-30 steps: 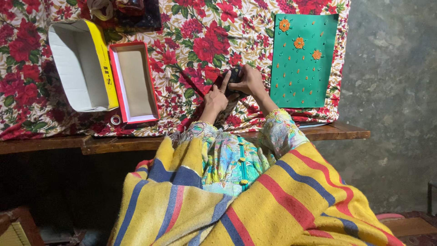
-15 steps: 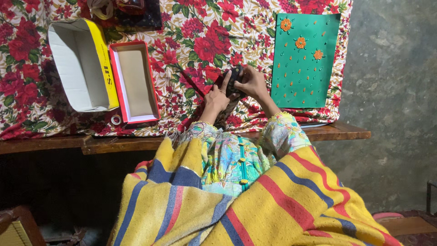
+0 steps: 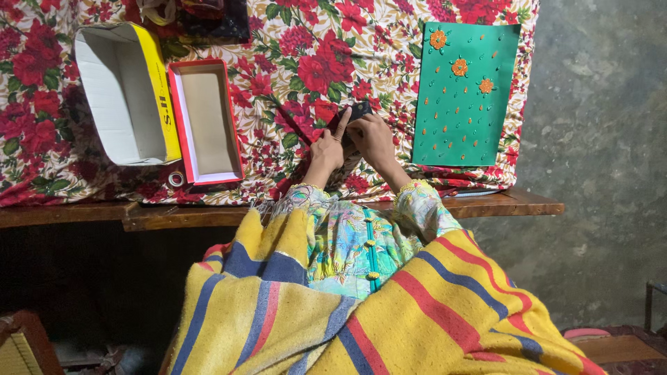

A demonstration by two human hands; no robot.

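Observation:
Both of my hands meet over a small black object [image 3: 357,111] on the red floral tablecloth [image 3: 306,55]. My left hand [image 3: 328,146] steadies it from the left with the index finger stretched up along its side. From the right, my right hand [image 3: 374,137] curls over it and hides most of it, so I cannot make out what it is. A green card [image 3: 464,118] decorated with orange flowers and small beads lies flat just right of my right hand.
An open shoe box [image 3: 111,97] with a yellow side and its red-rimmed lid [image 3: 203,118] lie at the left. A small tape roll [image 3: 176,179] sits below them. Dark items [image 3: 201,17] rest at the top. The wooden table edge [image 3: 500,203] runs along the front.
My right hand has shifted slightly down and left, closing more over the black object. The left hand has stayed in place with its finger raised.

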